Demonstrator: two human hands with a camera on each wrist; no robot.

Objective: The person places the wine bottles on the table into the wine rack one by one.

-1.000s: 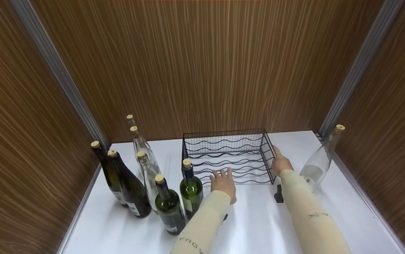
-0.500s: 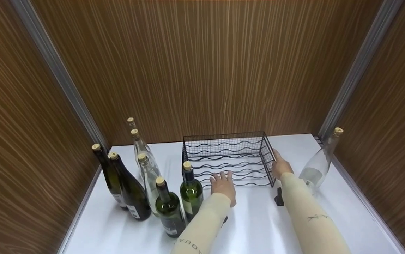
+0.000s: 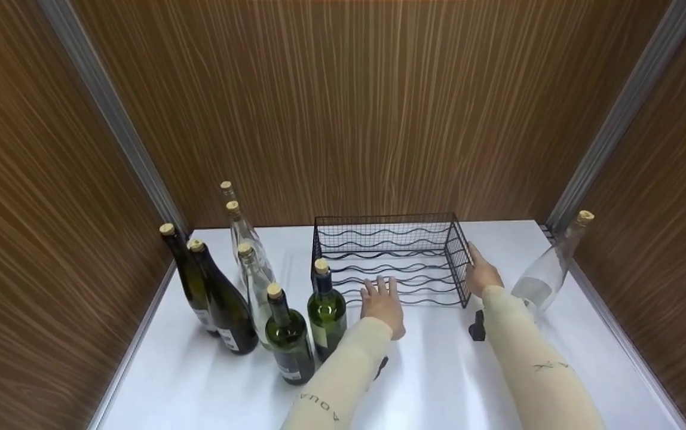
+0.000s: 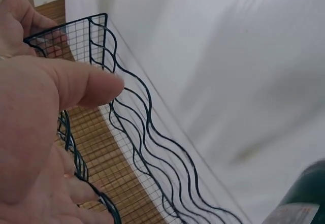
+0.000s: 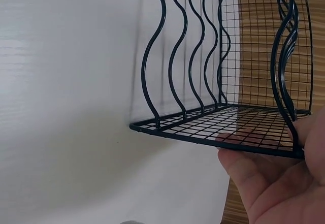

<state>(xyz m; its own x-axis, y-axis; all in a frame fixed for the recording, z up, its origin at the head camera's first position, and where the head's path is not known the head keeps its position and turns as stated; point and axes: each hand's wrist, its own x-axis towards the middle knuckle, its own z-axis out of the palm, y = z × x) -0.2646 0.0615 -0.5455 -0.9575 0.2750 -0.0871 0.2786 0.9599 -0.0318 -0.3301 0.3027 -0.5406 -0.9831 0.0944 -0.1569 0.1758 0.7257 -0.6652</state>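
A black wire wine rack (image 3: pixel 384 240) with wavy rods and mesh sides stands on the white table, close to the back panel. My right hand (image 3: pixel 481 279) grips the rack's right side, with fingers against the outside of the mesh in the right wrist view (image 5: pixel 254 170). At the rack's front lies my left hand (image 3: pixel 382 306), its fingers spread and straight over the wavy rods. The left wrist view shows its thumb (image 4: pixel 94 84) extended across the rods. A green corked bottle (image 3: pixel 327 316) stands just left of this hand.
Another green bottle (image 3: pixel 290 349), two dark bottles (image 3: pixel 226 307) and several clear bottles (image 3: pixel 253 283) stand left of the rack, all corked. One clear bottle (image 3: pixel 543 278) stands beyond the right forearm. Wood-grain panels (image 3: pixel 379 107) enclose the table's back and sides.
The head view has shifted slightly, moving the whole scene a little up and right in it. Both hands keep their places at the rack.
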